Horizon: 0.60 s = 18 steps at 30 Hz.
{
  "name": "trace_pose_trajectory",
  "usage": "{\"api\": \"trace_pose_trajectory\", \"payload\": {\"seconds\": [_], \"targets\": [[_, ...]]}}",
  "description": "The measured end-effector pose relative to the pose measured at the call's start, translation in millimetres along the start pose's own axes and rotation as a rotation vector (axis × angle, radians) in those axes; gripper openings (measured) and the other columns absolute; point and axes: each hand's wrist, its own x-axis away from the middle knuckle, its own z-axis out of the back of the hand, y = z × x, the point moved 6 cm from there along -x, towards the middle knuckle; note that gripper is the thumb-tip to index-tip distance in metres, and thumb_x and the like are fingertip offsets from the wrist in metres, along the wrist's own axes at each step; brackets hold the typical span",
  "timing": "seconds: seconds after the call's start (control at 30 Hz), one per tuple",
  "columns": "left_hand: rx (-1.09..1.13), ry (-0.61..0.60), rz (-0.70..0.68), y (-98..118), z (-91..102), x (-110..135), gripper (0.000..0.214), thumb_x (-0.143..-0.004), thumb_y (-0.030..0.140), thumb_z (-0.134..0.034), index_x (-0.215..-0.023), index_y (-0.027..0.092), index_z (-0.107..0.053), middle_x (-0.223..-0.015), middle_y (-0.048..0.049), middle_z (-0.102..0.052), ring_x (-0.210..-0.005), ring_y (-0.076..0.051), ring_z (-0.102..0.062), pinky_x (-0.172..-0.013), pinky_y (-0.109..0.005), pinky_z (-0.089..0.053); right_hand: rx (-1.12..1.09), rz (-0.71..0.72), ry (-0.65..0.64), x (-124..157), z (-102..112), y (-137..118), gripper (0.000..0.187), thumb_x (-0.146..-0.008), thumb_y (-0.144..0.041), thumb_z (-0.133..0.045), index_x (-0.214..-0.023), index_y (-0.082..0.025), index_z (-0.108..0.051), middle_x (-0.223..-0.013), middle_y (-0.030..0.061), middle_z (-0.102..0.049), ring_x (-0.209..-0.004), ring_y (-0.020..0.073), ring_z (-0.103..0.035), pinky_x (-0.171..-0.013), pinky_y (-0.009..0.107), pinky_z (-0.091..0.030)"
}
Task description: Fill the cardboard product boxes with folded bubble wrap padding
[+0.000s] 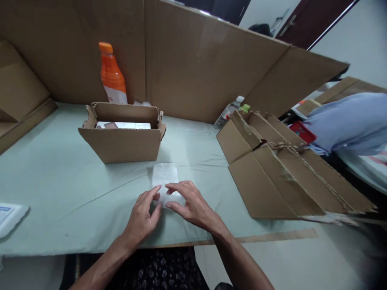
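Note:
A small translucent piece of bubble wrap (165,172) lies on the pale green tablecloth near the front edge. Its near end is partly hidden by my fingers. From the left, my left hand (144,213) reaches to that end, thumb and index finger apart. My right hand (192,205) curves over the near end from the other side, its thumb and index finger spread with clear wrap showing between them. Both hands' fingertips are at the wrap; how firmly they touch it I cannot tell. Whether anything is inside the wrap is unclear.
Behind the wrap stands an open cardboard box (130,145) holding a white box (123,125). An orange bottle (113,76) and a clear bottle (229,112) stand farther back. Divided cardboard boxes (272,181) are at right, beside a person's blue sleeve (347,121). A white packet (10,217) lies left.

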Motion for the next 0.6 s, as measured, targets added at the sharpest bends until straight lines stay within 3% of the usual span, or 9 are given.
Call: {"api": "trace_pose_trajectory", "payload": {"seconds": [0.13, 0.23, 0.3, 0.47, 0.6], "targets": [[0.032, 0.072, 0.247, -20.4, 8.5, 1.0, 0.045, -0.087, 0.036, -0.055, -0.128, 0.018, -0.063, -0.094, -0.0067, -0.071, -0.076, -0.019, -0.066, -0.064, -0.030, -0.052, 0.015, -0.076, 0.275, 26.8, 3.5, 18.4, 0.045, -0.091, -0.029, -0.067, -0.135, -0.029, -0.057, -0.128, 0.0079, -0.069, -0.120, 0.0273, -0.062, -0.102, 0.047, -0.046], [-0.019, 0.065, 0.290, -27.5, 9.4, -5.7, 0.049, -0.085, 0.037, -0.055, -0.129, 0.018, -0.061, -0.089, -0.0048, -0.071, -0.069, -0.017, -0.062, -0.065, -0.031, -0.051, 0.128, -0.023, 0.510, 42.8, 2.0, 15.6, 0.034, -0.093, -0.021, -0.061, -0.126, -0.030, -0.062, -0.127, 0.0087, -0.068, -0.118, 0.0281, -0.062, -0.100, 0.049, -0.046], [-0.079, 0.050, 0.269, -30.6, 6.3, -11.6, 0.048, -0.085, 0.037, -0.055, -0.129, 0.018, -0.061, -0.086, -0.0039, -0.070, -0.073, -0.019, -0.064, -0.073, -0.035, -0.052, 0.195, 0.047, 0.447, 41.4, -9.8, 10.0, 0.032, -0.093, -0.016, -0.060, -0.122, -0.030, -0.062, -0.122, 0.0080, -0.069, -0.115, 0.0274, -0.063, -0.098, 0.048, -0.045], [-0.235, 0.085, 0.122, -30.6, 3.8, -14.9, 0.040, -0.089, 0.031, -0.053, -0.125, 0.018, -0.063, -0.086, -0.0058, -0.070, -0.082, -0.024, -0.066, -0.083, -0.041, -0.053, 0.366, 0.057, 0.010, 21.5, -45.8, 17.6, 0.042, -0.086, -0.017, -0.068, -0.127, -0.021, -0.061, -0.135, 0.0151, -0.064, -0.124, 0.0339, -0.056, -0.100, 0.053, -0.043], [-0.296, 0.096, -0.156, -9.1, 14.8, 0.9, 0.039, -0.091, 0.026, -0.057, -0.129, 0.019, -0.060, -0.125, -0.0127, -0.067, -0.116, -0.028, -0.061, -0.098, -0.045, -0.049, 0.349, 0.029, -0.001, 17.9, -47.6, 26.2, 0.030, -0.093, -0.010, -0.058, -0.121, -0.021, -0.065, -0.120, 0.0103, -0.072, -0.109, 0.0269, -0.063, -0.095, 0.045, -0.046]]}}
